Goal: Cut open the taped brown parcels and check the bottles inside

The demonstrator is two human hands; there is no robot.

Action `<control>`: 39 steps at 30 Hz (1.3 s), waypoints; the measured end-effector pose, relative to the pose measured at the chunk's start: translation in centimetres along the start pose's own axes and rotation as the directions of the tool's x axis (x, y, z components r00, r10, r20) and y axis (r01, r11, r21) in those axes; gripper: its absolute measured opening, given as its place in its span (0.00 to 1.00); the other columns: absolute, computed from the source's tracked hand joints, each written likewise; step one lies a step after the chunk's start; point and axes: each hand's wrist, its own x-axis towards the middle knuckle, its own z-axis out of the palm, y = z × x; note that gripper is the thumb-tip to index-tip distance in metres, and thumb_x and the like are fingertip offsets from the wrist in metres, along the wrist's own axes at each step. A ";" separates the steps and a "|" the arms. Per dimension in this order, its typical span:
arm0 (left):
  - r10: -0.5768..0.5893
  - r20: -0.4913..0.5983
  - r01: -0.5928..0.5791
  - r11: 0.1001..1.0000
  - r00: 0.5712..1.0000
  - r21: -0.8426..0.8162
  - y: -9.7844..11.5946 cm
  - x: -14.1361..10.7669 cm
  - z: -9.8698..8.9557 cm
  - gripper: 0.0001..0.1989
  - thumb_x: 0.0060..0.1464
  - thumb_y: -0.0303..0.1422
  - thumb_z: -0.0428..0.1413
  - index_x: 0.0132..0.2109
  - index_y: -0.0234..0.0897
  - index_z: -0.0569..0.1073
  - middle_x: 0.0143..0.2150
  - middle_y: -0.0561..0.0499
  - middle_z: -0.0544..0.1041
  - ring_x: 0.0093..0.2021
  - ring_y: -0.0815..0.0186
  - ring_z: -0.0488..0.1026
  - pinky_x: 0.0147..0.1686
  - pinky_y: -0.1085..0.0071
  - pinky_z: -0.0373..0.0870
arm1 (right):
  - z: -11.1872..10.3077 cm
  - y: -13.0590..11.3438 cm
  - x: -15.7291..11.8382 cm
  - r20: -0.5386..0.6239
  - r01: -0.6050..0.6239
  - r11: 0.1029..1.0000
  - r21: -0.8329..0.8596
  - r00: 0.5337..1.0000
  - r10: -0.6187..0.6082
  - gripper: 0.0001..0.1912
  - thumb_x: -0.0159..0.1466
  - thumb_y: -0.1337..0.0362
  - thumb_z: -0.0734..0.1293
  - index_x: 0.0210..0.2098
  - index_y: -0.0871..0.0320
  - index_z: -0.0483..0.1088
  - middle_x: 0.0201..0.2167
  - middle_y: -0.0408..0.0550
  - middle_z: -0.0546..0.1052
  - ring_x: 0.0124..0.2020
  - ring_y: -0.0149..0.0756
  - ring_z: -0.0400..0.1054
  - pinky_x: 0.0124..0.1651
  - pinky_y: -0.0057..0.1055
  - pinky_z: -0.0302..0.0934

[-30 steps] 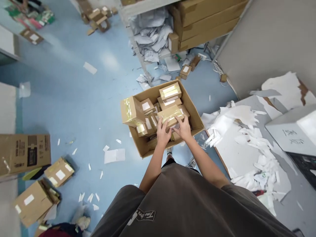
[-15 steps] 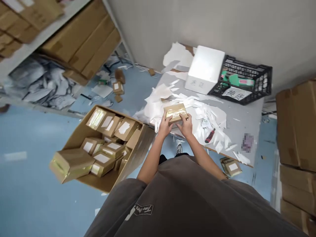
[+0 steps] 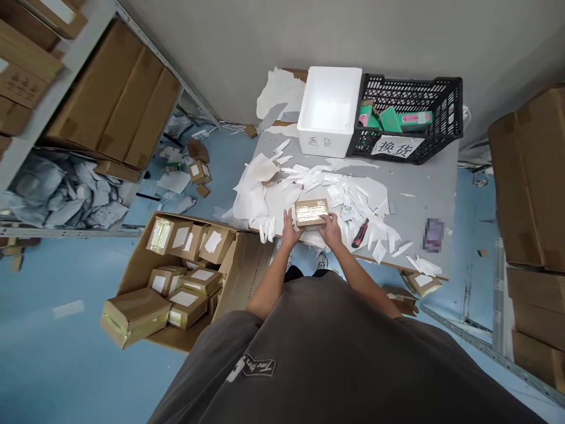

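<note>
A small cardboard box [image 3: 311, 213] with shiny clear tape across its top is between my hands, over the table's front edge. My left hand [image 3: 290, 231] is at its left side, fingers pointing up along it and thumb by the lower left corner. My right hand [image 3: 331, 229] grips the right end, fingers bent over the corner. Torn white paper scraps [image 3: 318, 179] lie around and behind the box. To the right of my right hand, a red and black box cutter [image 3: 360, 233] rests on the scraps.
A large open carton [image 3: 247, 277] of taped, labelled boxes stands on the floor at left. A white bin [image 3: 329, 141] and a black crate [image 3: 412, 147] with green boxes sit at the table's back. Shelving [image 3: 88, 53] with cartons rises at left; stacked cartons [image 3: 529, 194] stand right.
The camera view has shifted, and the table and bins appear further left. The cardboard box has turned more level between my hands. My left fingers have moved from its front to its left side.
</note>
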 end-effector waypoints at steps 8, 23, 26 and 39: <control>0.175 0.034 -0.174 0.984 0.984 -0.022 1.0 4.4 -2.6 0.55 0.58 0.49 0.70 0.82 0.42 0.53 0.82 0.38 0.57 0.82 0.44 0.53 0.79 0.47 0.54 | 3.4 -1.6 -0.7 -0.177 -0.052 0.971 0.232 0.980 0.095 0.20 0.68 0.56 0.71 0.57 0.53 0.70 0.54 0.56 0.71 0.60 0.51 0.71 0.55 0.46 0.77; 0.142 0.461 -0.216 0.970 0.876 0.111 -4.8 4.7 -3.6 0.42 0.64 0.20 0.55 0.80 0.51 0.60 0.86 0.47 0.41 0.70 0.48 0.74 0.61 0.53 0.80 | 3.5 -2.6 -1.3 0.005 -0.252 0.960 -0.123 0.967 0.255 0.41 0.61 0.57 0.75 0.72 0.53 0.66 0.71 0.62 0.67 0.69 0.61 0.66 0.63 0.53 0.71; 0.117 0.489 -0.202 0.972 0.864 0.123 -5.6 5.1 -3.9 0.39 0.66 0.21 0.55 0.79 0.52 0.62 0.85 0.47 0.48 0.70 0.48 0.75 0.64 0.53 0.77 | 5.0 -2.8 -1.2 0.186 -0.316 0.947 -0.046 0.929 0.319 0.53 0.60 0.59 0.75 0.81 0.50 0.52 0.76 0.61 0.61 0.72 0.60 0.64 0.64 0.55 0.71; 0.260 0.284 -0.317 0.931 0.923 0.178 3.2 8.7 -6.3 0.28 0.75 0.42 0.55 0.77 0.48 0.67 0.62 0.45 0.83 0.56 0.55 0.83 0.60 0.62 0.76 | -1.1 -4.1 3.0 -0.030 -0.325 0.945 0.026 0.945 0.326 0.34 0.77 0.48 0.60 0.79 0.52 0.60 0.55 0.54 0.84 0.51 0.55 0.80 0.58 0.48 0.72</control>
